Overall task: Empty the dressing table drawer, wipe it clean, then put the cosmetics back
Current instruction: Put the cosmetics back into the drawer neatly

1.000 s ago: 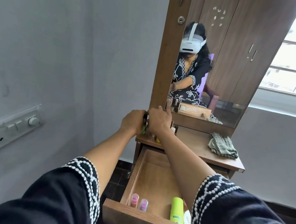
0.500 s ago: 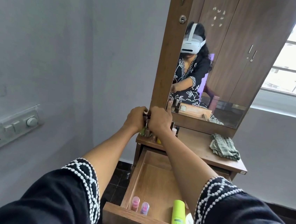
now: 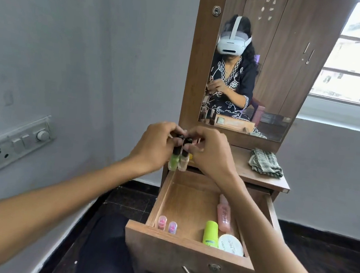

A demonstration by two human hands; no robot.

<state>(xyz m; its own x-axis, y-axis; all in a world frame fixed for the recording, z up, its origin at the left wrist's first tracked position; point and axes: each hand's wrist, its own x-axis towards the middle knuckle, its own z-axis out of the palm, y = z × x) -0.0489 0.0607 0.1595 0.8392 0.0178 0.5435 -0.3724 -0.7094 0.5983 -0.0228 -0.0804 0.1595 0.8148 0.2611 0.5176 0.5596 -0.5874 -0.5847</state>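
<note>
At frame centre, the left hand (image 3: 151, 146) pinches a green nail polish bottle (image 3: 174, 159) and the right hand (image 3: 209, 152) a beige nail polish bottle (image 3: 183, 161), above the open drawer (image 3: 187, 246).

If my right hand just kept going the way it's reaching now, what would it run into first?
Probably the left hand. The right hand reaches forward and leftward, its fingers already on the black caps of the nail polish bottles both hands hold. Past those caps, the left hand's fingers come next; depth is hard to judge.
</note>
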